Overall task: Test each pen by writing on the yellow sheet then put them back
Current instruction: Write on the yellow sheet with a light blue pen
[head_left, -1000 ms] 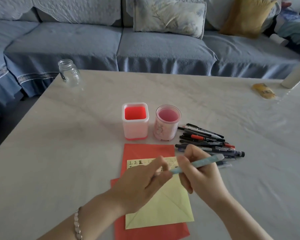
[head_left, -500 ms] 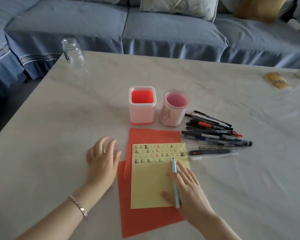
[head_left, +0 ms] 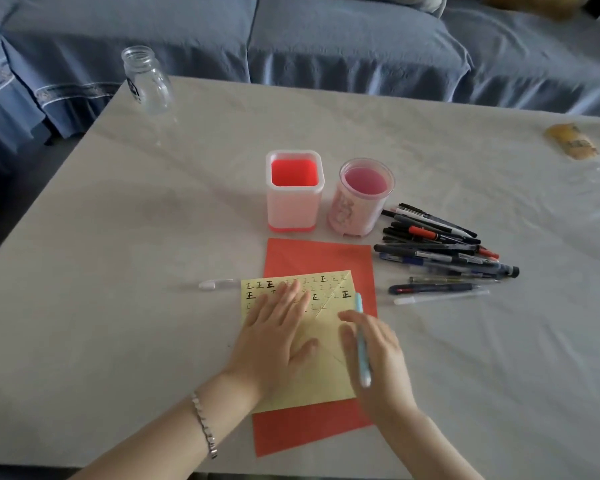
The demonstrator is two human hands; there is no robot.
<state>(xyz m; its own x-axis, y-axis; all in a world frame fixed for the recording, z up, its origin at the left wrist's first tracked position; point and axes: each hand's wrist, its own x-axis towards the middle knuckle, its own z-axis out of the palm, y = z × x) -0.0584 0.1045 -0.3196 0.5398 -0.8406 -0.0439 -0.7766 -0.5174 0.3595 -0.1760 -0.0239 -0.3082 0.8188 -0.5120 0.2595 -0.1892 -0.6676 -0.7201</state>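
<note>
Pink square cup (head_left: 293, 209) (round cup (head_left: 355, 216), pens (head_left: 440, 252) beside)

Yellow sheet (head_left: 321, 379): flat on red paper (head_left: 312, 424), creased diagonally, rows of small test marks along its far edge, left hand (head_left: 274, 337) flat upon it. Blue pen (head_left: 361, 341): along the sheet's right edge, tip pointing away, apparently pinched in the right hand (head_left: 374, 355); the grip is blurred. Pen pile (head_left: 440, 251): loose on the tabletop (head_left: 118, 271) right of the sheet. One white pen (head_left: 219, 284) lies at the sheet's left edge. Two pink holders (head_left: 294, 209) stand upright beyond the sheet.
</note>
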